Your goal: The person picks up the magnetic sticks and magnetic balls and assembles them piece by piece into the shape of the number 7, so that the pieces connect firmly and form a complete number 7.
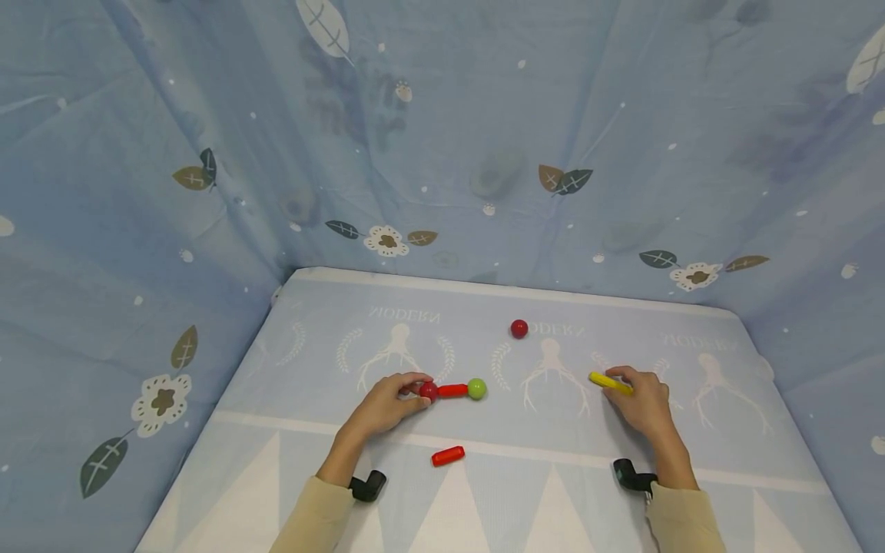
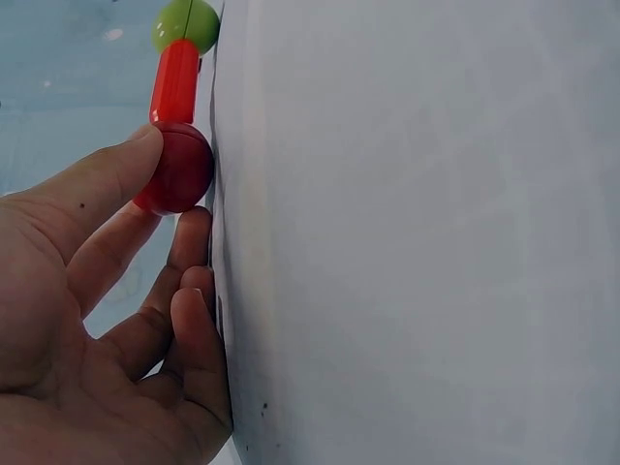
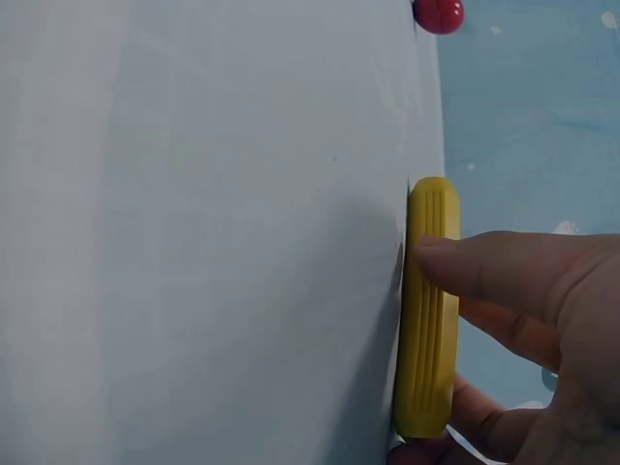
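My left hand (image 1: pixel 390 403) pinches a dark red ball (image 2: pixel 179 172) between thumb and fingers. That ball is at one end of a short red rod (image 1: pixel 452 390), and a green ball (image 1: pixel 477 389) is at the rod's other end, so the three form one straight piece low over the table. Off to the right, my right hand (image 1: pixel 643 398) grips a longer yellow rod (image 3: pixel 428 310) with grooved sides, thumb on one face and fingers behind. In the right wrist view the yellow rod is close against the tabletop; whether it touches cannot be told.
A loose red ball (image 1: pixel 519 329) lies toward the back of the table, between the hands. Nearer the front is a loose red rod (image 1: pixel 448 456). The table has a patterned pale cloth (image 1: pixel 512 476), and blue printed curtains (image 1: pixel 456 138) hang behind and at both sides.
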{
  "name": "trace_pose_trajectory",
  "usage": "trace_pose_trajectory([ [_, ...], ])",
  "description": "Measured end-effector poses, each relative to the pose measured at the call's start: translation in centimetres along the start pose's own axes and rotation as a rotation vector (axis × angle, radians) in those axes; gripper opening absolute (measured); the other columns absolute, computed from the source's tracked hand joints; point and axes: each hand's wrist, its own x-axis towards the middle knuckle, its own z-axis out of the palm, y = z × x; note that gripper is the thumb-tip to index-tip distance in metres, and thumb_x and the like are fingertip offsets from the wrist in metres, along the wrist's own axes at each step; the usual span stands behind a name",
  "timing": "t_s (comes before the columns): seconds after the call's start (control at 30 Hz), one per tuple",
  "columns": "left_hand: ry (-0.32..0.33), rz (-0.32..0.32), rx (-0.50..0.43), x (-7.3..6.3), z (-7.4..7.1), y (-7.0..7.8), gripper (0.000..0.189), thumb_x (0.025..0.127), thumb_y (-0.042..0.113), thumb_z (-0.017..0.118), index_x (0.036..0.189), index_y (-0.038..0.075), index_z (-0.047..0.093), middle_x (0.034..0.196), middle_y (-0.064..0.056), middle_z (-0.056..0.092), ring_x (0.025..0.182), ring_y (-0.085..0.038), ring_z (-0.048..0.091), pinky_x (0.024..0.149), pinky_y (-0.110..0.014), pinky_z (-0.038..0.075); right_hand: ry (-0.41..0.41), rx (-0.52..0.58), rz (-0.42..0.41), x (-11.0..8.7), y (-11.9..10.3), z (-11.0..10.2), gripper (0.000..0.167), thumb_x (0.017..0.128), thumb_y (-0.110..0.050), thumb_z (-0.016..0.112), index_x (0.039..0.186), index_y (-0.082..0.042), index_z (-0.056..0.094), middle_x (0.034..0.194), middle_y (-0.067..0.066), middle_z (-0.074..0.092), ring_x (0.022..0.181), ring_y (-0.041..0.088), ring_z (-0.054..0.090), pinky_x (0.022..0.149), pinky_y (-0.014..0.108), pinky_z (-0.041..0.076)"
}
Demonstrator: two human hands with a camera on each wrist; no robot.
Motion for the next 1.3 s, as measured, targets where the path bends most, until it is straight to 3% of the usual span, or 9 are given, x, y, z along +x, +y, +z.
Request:
trace_pose_trajectory([
  [0.3,-0.003,0.008,-0.006,0.0,0.0,-0.1,0.036,0.091,0.022,0.075,0.127,0.018,0.069,0.106,0.001,0.067,0.101,-0.021,0.057,0.087,-0.044,0.047,-0.011,-0.022,0.03,0.1,0.1,0.0,0.027,0.089,-0.006,0.07,0.115,0.004,0.068,0.109,0.035,0.06,0.102,0.05,0.05,0.084,0.06,0.031],
  [0.5,-0.003,0.015,-0.005,0.1,0.0,-0.4,0.036,0.092,0.023,0.075,0.127,0.018,0.069,0.106,0.003,0.067,0.101,-0.021,0.056,0.088,-0.044,0.046,-0.06,0.003,0.074,-0.1,-0.3,-0.3,0.031,0.092,-0.011,0.069,0.12,0.002,0.065,0.109,0.033,0.058,0.098,0.05,0.052,0.078,0.06,0.04],
  [0.8,-0.003,0.007,-0.01,0.0,0.0,-0.3,0.036,0.092,0.024,0.074,0.127,0.018,0.069,0.105,0.003,0.067,0.101,-0.021,0.056,0.087,-0.043,0.046,-0.129,0.115,0.105,-0.4,-1.9,-0.5,0.037,0.096,-0.018,0.068,0.129,-0.002,0.061,0.109,0.024,0.063,0.094,0.036,0.062,0.072,0.041,0.049],
  [1.3,-0.001,0.003,-0.002,0.0,0.0,-0.2,0.036,0.092,0.024,0.075,0.127,0.018,0.069,0.106,0.002,0.067,0.101,-0.022,0.056,0.088,-0.043,0.047,-0.185,0.311,0.169,-1.0,-5.0,0.9,0.044,0.099,-0.031,0.065,0.134,-0.004,0.059,0.115,0.017,0.064,0.097,0.028,0.062,0.074,0.033,0.049],
])
